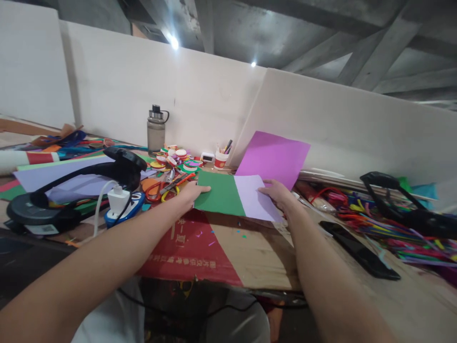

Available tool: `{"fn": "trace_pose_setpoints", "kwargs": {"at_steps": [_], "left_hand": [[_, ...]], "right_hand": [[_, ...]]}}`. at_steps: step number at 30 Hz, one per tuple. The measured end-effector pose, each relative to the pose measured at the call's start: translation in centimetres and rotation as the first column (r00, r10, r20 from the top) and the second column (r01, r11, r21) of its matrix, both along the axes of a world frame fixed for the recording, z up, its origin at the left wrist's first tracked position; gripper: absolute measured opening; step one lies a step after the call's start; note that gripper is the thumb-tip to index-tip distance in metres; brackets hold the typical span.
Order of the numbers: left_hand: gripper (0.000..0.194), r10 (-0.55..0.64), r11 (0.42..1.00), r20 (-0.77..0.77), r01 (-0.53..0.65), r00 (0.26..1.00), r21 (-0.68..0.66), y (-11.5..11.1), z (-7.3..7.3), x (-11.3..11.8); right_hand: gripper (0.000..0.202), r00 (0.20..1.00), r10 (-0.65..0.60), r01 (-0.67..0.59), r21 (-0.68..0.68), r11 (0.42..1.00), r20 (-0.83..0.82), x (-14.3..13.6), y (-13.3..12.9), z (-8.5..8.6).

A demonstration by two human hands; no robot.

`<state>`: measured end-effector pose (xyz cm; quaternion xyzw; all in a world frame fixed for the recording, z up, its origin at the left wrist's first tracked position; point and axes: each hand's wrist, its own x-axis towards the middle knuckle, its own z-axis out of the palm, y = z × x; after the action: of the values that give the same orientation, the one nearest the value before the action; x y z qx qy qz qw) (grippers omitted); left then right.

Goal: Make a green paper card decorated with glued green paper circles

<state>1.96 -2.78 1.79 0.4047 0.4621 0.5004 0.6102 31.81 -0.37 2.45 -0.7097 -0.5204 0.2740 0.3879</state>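
Note:
A green sheet of paper (pixel 219 193) and a pale lilac sheet (pixel 252 190) are held up side by side over the table, the green one on the left. My left hand (pixel 192 194) grips the left edge of the green sheet, thumb on top. At the right edge, my right hand (pixel 276 191) pinches the lilac sheet. Whether the two sheets overlap or are joined, I cannot tell. Behind them a purple sheet (pixel 273 157) leans against the white wall panel. Below lies a red and brown cardboard piece (pixel 210 252) with small coloured scraps on it.
Scissors (pixel 171 186) lie left of my left hand. A paper cup with pens (pixel 221 159), a water bottle (pixel 156 132) and a black stand (pixel 43 209) stand farther off. At right are a black phone (pixel 359 248) and many coloured craft stems (pixel 378 209).

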Motion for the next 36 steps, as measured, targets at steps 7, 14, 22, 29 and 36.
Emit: {"fn": "trace_pose_setpoints", "kwargs": {"at_steps": [7,14,22,29,36], "left_hand": [[0.036,0.179,0.977,-0.229,-0.145,0.957,0.158,0.2,-0.4,-0.4],[0.053,0.309,0.854,-0.884,0.308,0.351,0.42,-1.4,-0.9,0.0],[0.054,0.107,0.827,-0.834,0.416,0.542,0.377,-0.9,-3.2,0.4],[0.061,0.232,0.794,-0.966,0.55,0.119,0.258,-1.8,-2.4,0.8],[0.05,0.293,0.799,-0.941,0.497,0.169,0.338,-2.3,-1.1,0.6]], "right_hand": [[0.061,0.918,-0.034,0.057,-0.046,0.997,0.394,-0.3,0.7,-0.8],[0.046,0.666,0.013,0.003,-0.019,1.0,0.746,-2.2,-0.2,-0.9],[0.046,0.58,0.352,-0.464,-0.057,0.884,0.734,-9.1,-1.7,-2.0],[0.043,0.573,0.389,-0.507,-0.062,0.86,0.721,-9.9,-2.4,-2.7],[0.035,0.796,0.289,-0.495,0.297,0.816,0.532,-10.6,-1.3,-0.6]]}}
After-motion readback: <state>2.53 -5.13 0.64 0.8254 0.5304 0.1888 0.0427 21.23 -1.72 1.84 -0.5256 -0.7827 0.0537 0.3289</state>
